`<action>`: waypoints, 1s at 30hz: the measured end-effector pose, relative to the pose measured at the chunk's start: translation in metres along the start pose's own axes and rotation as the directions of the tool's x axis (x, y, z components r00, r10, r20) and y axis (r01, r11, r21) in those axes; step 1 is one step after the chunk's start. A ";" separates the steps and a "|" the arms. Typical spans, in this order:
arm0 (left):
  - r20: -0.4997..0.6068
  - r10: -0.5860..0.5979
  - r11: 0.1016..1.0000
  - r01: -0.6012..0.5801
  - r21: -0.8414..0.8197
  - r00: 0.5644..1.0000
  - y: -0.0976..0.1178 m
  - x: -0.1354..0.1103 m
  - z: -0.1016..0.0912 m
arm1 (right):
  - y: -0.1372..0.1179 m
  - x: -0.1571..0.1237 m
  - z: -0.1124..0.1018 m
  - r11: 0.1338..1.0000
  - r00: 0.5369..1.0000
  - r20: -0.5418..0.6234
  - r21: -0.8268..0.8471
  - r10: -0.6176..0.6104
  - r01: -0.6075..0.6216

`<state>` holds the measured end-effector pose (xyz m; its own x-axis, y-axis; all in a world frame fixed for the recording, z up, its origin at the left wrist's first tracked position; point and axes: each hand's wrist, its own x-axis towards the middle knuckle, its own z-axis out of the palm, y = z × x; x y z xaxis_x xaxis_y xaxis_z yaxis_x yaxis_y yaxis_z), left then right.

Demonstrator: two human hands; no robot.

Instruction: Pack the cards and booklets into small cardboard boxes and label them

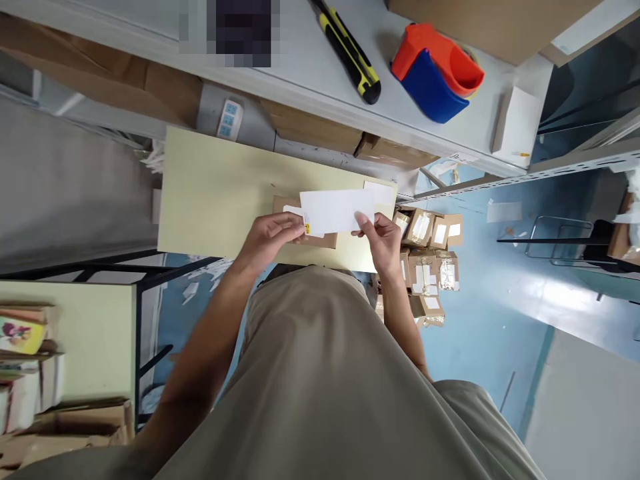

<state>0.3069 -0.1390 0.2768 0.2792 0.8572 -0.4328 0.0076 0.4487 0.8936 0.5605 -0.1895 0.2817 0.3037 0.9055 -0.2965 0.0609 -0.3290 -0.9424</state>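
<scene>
Between my two hands is a white paper slip [337, 210] with small print and a yellow mark at its left end. My left hand [273, 237] pinches that left end between thumb and fingers. At the other end my right hand [380, 240] grips the slip, thumb on top. Under the slip lies a flat brown cardboard parcel [320, 240] with a white label, partly covered by the slip and my left hand. Both are over a pale yellow tabletop [215, 187]. Another white paper [379, 192] lies at the tabletop's right end.
On the shelf [310, 80] above are a yellow-black box cutter [350, 53], an orange and blue tape dispenser [435, 73] and a white box [515, 127]. Labelled cardboard boxes [425, 273] are stacked on the floor at right. A power strip [230, 120] sits behind the table.
</scene>
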 end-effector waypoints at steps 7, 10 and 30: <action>0.055 0.072 0.994 -0.076 0.073 0.996 0.020 -0.020 -0.043 | -0.029 -0.019 0.041 0.996 0.996 -0.045 -0.046 -0.078 0.076; 0.047 0.094 0.992 -0.098 0.085 0.994 0.021 -0.023 -0.063 | -0.034 -0.022 0.060 0.995 0.996 -0.050 -0.077 -0.075 0.071; 0.092 0.047 0.996 -0.054 0.075 0.995 0.022 -0.016 -0.159 | -0.046 -0.025 0.149 0.990 0.998 -0.049 -0.135 -0.043 0.036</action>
<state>0.1494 -0.1026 0.2848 0.3666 0.8504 -0.3774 0.0641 0.3816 0.9221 0.4088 -0.1569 0.3090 0.3470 0.9046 -0.2476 0.1997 -0.3293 -0.9229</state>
